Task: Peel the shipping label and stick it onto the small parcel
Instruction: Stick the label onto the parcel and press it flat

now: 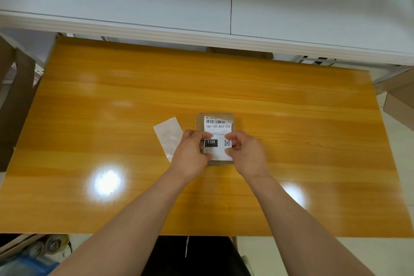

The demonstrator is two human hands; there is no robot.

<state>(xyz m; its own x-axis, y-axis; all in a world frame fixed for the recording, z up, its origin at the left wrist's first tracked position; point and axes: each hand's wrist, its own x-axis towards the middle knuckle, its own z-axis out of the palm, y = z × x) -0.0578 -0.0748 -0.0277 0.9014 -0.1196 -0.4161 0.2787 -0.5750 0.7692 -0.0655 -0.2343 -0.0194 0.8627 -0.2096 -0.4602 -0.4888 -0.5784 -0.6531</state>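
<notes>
A small brown parcel (236, 119) lies flat near the middle of the orange wooden table (291, 141). A white shipping label (217, 126) with a barcode and the text "15H" lies over the parcel's top face. My left hand (190, 152) pinches the label's left edge near its middle. My right hand (248, 152) pinches the label's right edge beside the QR code. Both hands cover the parcel's near corners. The label's lower part looks slightly lifted; whether it is stuck down I cannot tell.
A glossy white backing sheet (169, 135) lies on the table just left of my left hand. Cardboard boxes stand at the left edge (13, 96) and right edge (401, 101). A white cabinet (201, 6) runs along the far side.
</notes>
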